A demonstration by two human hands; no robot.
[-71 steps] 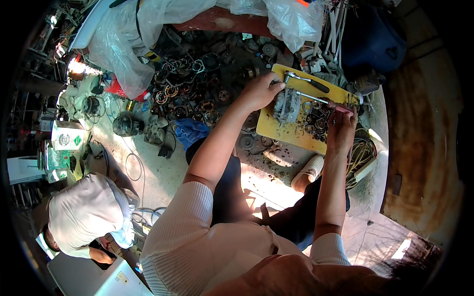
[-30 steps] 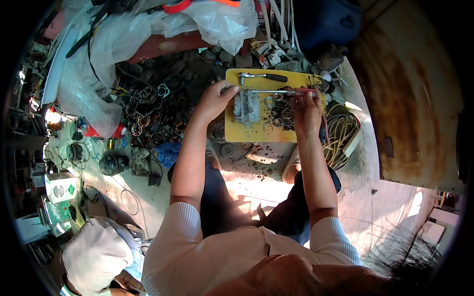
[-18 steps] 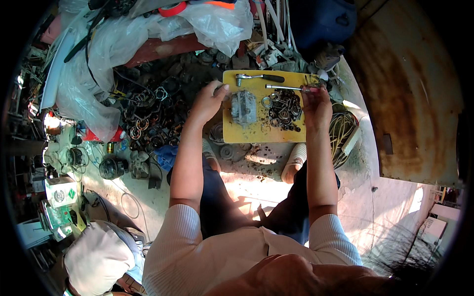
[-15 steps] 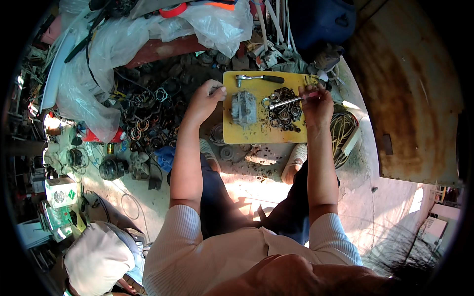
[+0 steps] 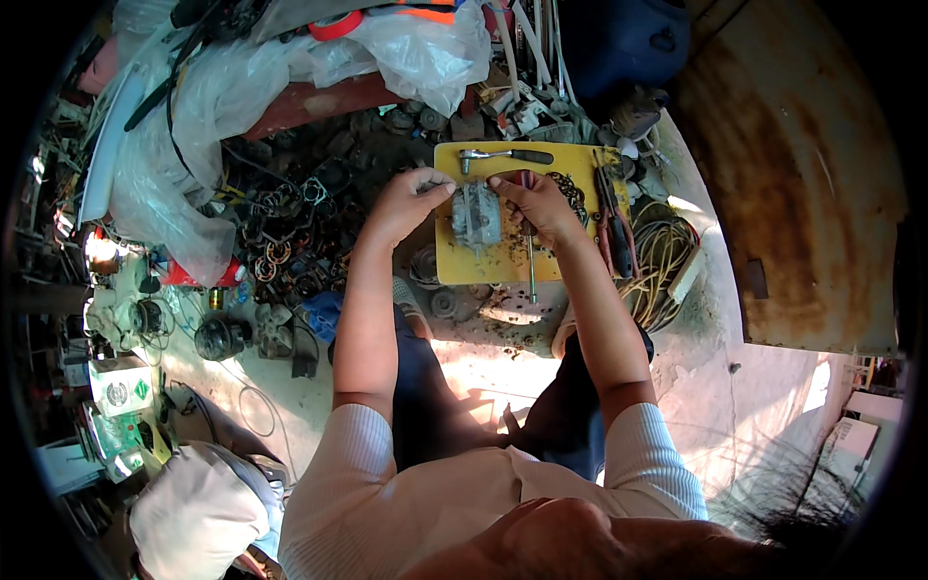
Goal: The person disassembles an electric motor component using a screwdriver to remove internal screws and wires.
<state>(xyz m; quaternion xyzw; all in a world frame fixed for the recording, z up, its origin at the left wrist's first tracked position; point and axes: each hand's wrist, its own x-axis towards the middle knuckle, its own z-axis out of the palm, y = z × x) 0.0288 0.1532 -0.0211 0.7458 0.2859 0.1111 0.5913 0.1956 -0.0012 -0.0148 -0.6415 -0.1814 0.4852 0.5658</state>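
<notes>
On the yellow board [image 5: 454, 266] lies a grey metal block [image 5: 477, 215]. My left hand [image 5: 411, 201] is at its upper left corner, thumb and fingers pinched together. What is between them, if anything, is too small to tell. My right hand [image 5: 536, 208] is closed round a screwdriver-like tool [image 5: 532, 271], its thin metal shaft pointing back toward me. That hand's thumb and forefinger are close to the block's upper right corner. Partly hidden behind it is a heap of small dark metal parts [image 5: 570, 193]. A ratchet wrench [image 5: 503, 155] lies along the board's far edge.
Pliers and other hand tools [image 5: 614, 222] lie on the board's right side, near a coil of cable [image 5: 667, 251]. Piled greasy machine parts [image 5: 290, 213] cover the ground at left. A rusty panel [image 5: 793, 193] stands at right. Another person [image 5: 198, 507] is at lower left.
My right hand has moved left to the block, and its tool has swung to point toward me. The hand tools on the right show now. My left hand has shifted slightly right.
</notes>
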